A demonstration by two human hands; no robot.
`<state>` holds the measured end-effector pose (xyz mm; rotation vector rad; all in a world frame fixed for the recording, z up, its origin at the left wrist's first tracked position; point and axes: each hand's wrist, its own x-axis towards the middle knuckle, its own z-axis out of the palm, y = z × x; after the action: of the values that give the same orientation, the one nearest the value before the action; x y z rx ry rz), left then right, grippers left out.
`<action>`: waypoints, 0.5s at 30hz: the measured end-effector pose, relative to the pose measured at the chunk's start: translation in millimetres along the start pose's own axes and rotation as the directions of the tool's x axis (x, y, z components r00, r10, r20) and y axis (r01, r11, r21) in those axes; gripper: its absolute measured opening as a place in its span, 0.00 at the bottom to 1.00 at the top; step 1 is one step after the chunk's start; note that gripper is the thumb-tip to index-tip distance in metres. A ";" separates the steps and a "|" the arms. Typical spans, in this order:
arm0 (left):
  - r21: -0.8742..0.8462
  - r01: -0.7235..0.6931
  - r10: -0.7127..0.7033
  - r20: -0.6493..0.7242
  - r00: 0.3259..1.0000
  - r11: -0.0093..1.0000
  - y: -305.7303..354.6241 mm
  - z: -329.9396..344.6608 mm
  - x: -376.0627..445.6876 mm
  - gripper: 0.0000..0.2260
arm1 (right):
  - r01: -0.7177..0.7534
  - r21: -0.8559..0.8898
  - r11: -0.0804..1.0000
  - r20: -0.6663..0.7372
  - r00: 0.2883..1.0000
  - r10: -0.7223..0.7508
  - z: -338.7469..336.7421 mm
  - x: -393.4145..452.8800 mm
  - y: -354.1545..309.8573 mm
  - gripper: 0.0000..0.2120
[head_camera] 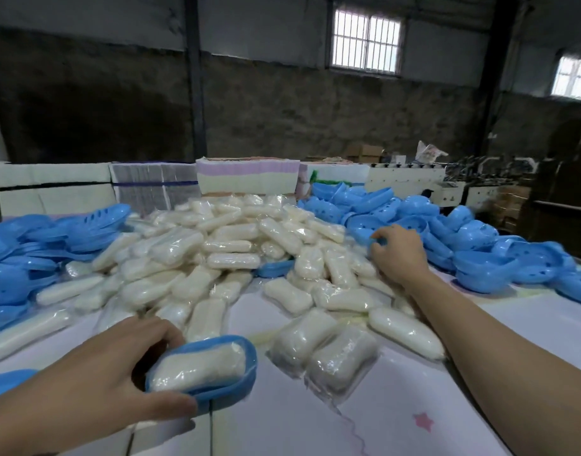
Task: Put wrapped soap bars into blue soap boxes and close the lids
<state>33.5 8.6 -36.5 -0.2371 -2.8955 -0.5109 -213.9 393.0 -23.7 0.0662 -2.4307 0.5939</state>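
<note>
- At the near left of the white surface (397, 406), my left hand (95, 366) grips an open blue plastic soap-box base (216, 386), thumb and fingers round its end; a clear-wrapped white soap bar (197, 366) lies seated inside, no lid on.
- In the middle, the heap of wrapped white soap bars (223, 251) waits.
- At the right, my right hand (397, 251) closes its fingers on a piece in the pile of blue perforated plastic lids (479, 251).
- I judge lidding comes next: carry one across, line up, press shut.
- No readable writing or brand shows.
</note>
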 end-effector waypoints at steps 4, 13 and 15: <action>-0.001 0.026 -0.026 -0.003 1.000 1.000 2.4 -1.7 -0.5 0.44 | 0.186 0.139 0.973 -0.010 0.982 -0.186 -18.6 -8.1 -28.4 0.09; -0.055 0.012 -0.010 0.028 1.000 0.998 12.8 -5.4 -7.3 0.32 | -0.497 0.842 0.210 0.527 0.674 -0.517 -69.0 -80.9 -137.7 0.05; -0.058 0.001 0.001 0.029 1.000 0.998 13.7 -3.9 -7.5 0.28 | -0.640 0.732 0.232 0.633 0.516 -0.577 -63.9 -94.6 -145.5 0.12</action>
<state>44.0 18.9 -30.1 -0.2549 -2.9120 -0.5973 -74.5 281.0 23.5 1.1485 -2.2444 2.7275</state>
